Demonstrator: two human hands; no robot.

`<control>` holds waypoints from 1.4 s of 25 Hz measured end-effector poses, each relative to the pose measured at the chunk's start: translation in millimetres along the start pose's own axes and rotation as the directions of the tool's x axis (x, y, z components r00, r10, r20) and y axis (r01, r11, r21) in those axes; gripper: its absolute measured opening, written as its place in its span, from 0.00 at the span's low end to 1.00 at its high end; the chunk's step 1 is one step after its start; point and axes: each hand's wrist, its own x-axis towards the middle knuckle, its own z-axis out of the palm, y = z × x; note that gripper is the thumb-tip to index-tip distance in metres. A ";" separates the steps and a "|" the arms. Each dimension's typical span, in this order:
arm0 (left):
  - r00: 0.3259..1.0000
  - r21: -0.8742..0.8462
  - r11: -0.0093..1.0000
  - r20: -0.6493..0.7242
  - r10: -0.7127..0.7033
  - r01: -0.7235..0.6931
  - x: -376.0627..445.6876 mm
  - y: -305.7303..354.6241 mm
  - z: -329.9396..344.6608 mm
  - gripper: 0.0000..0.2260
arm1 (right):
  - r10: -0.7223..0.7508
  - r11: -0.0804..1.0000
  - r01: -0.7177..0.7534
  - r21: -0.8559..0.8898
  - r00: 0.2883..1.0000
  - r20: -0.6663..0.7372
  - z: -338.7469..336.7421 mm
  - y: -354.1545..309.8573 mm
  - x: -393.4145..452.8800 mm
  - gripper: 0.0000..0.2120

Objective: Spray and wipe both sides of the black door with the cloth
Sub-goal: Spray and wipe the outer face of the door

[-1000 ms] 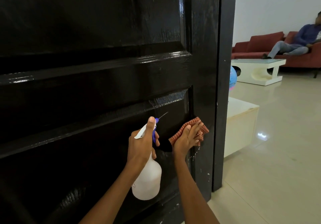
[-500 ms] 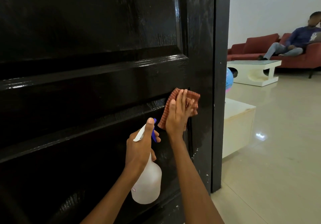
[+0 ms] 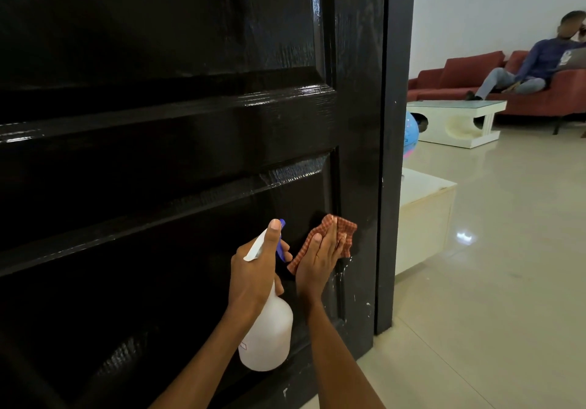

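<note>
We are in the wiping step on this face of the door, low down near its right edge, with the spraying paused for the moment. Our right hand lies flat, fingers straight and together, pressing the checked cloth against the lower panel just beside the raised moulding; the cloth peeks out above and to the right of the fingertips, and a corner shows left of the palm. Our left hand grips the neck of the white bottle, thumb laid up along the spray head and the blue nozzle pointing at the door, the bottle's body hanging below the wrist. Both forearms rise from the bottom of the view, nearly side by side, the hands just apart. White flecks and streaks show on the door's edge strip below and right of the cloth, so we judge the next move should carry the cloth down and outward over that strip, keeping the palm flat so the cloth does not bunch or slip out. The bottom rail looks unwiped too. Only this side is in view; we cannot tell the state of the other, so the task looks well short of done.
</note>
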 end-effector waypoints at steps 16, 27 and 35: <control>0.996 0.019 1.000 -0.089 0.010 -0.009 -4.6 -13.7 -4.2 0.25 | -0.277 0.956 0.277 -0.094 0.961 0.021 -2.1 -34.8 75.0 0.26; 0.998 0.000 0.998 -0.038 -0.055 0.055 -10.1 -29.9 20.6 0.24 | 0.084 0.977 -0.067 -0.203 0.994 0.074 -47.2 86.1 36.9 0.43; 0.998 -0.019 0.999 -0.032 -0.045 0.045 -4.9 -26.7 21.8 0.25 | -0.046 0.970 0.057 -0.235 0.998 0.053 -24.8 8.9 83.8 0.33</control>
